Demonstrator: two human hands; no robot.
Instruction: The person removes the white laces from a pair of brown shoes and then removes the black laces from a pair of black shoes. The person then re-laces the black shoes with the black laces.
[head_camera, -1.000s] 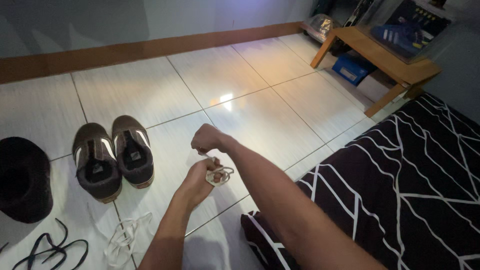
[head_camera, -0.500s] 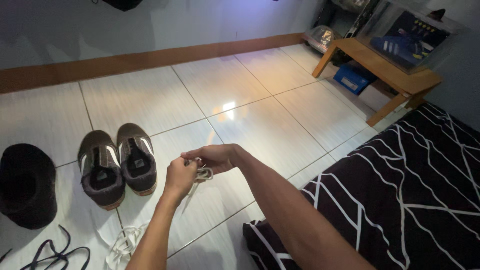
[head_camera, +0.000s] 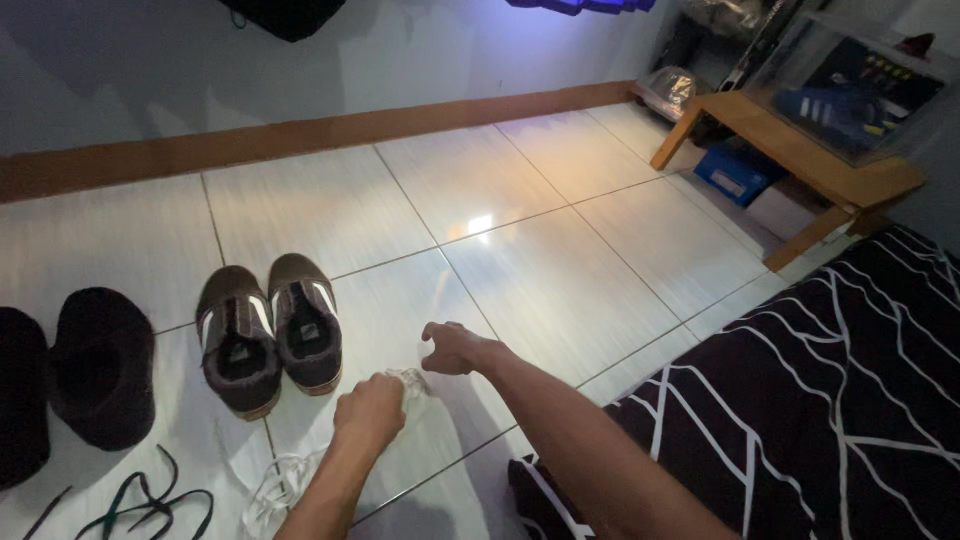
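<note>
Now left hand (head_camera: 370, 408) clenches bundled white lace (head_camera: 410, 382); right hand (head_camera: 447, 348) open, empty, beside it.

White glossy floor tiles (head_camera: 560, 290) reflect a lamp; a brown skirting board (head_camera: 300, 135) runs along the top, a wooden desk (head_camera: 810, 165) stands upper right.

Left hand (head_camera: 370, 408) fisted, knuckles up, forearm extended; right hand (head_camera: 450, 348) just beyond, fingers curled loosely open

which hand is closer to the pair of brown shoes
Left. The left hand is just right of the brown shoes, gripping a white lace; the right hand is farther right.
</note>
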